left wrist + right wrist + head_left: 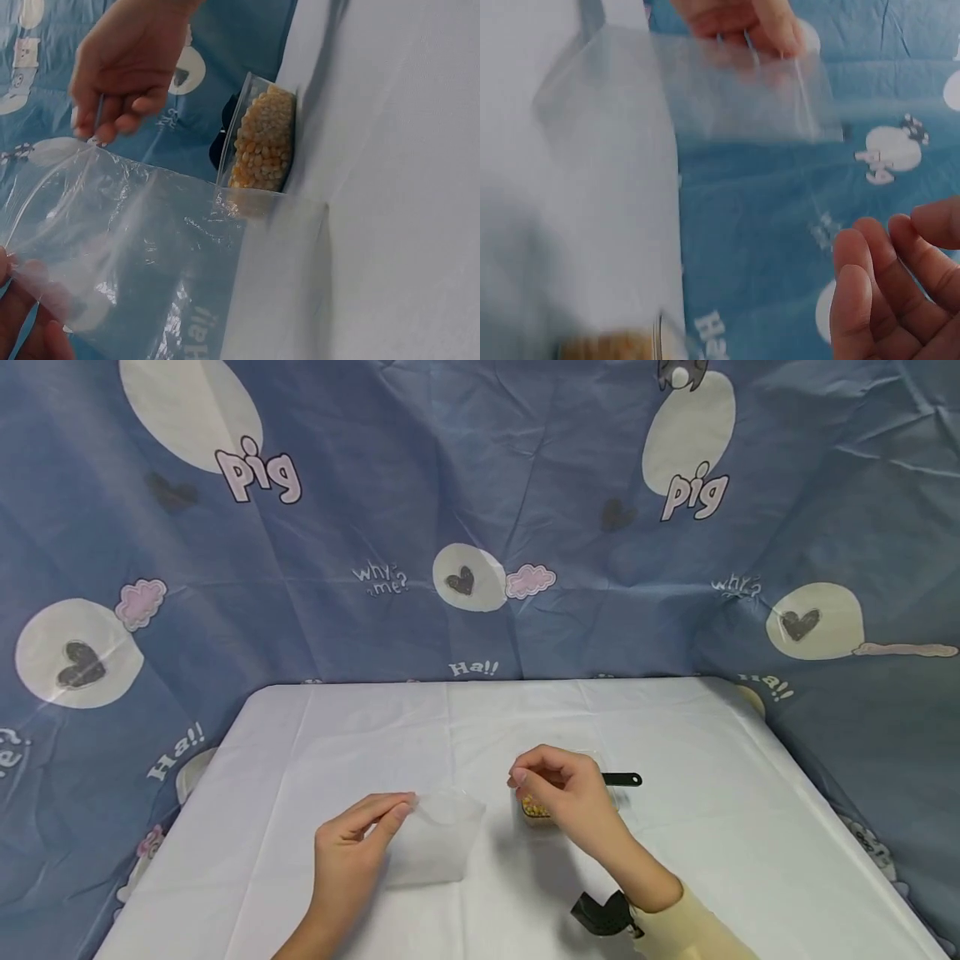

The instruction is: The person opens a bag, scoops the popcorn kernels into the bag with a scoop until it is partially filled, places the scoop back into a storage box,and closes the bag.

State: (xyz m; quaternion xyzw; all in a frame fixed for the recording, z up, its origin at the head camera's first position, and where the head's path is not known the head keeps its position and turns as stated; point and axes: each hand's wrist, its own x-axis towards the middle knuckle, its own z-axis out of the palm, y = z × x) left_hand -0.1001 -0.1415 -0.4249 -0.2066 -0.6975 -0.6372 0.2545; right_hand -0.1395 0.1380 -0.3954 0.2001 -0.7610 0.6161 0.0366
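My left hand (pixel 352 847) pinches a clear plastic bag (pixel 438 839) by its upper edge, fingertips against the thumb. The bag hangs over the table, spreading to the right of that hand. In the right wrist view, my right hand (pixel 900 292) has loosely bent fingers with nothing between them, apart from the bag. From the head view, this hand covers much of a clear container of yellow corn kernels (pixel 536 810). The left wrist view shows the container wall (pixel 234 142) and the kernels (pixel 261 142) more fully.
A black handle (pixel 622 779) with a hole at its end sticks out to the right of the container. Black material (pixel 603 914) hangs by the right sleeve (pixel 690 927). A white cloth (pixel 360 735) covers the table, and a blue printed curtain (pixel 390 485) rises behind it.
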